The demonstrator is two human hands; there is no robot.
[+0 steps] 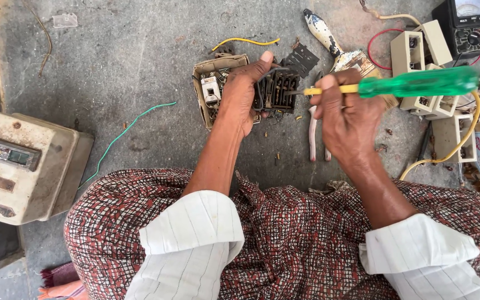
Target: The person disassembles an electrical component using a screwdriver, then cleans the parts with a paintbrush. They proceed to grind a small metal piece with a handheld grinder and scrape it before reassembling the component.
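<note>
A worn switch box (23,166) sits on the concrete floor (129,44), near a green wire (123,133), paintbrush (329,39) and meter (470,25).

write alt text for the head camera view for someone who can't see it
A person's left hand steadies a black electrical switch block on a grey concrete floor, while the right hand holds a green-handled, yellow-shafted screwdriver with its tip at the block. A worn cream starter box sits at left.

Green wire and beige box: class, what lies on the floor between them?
Nothing: in the head view the concrete floor is bare between the green wire and the beige box.
</note>
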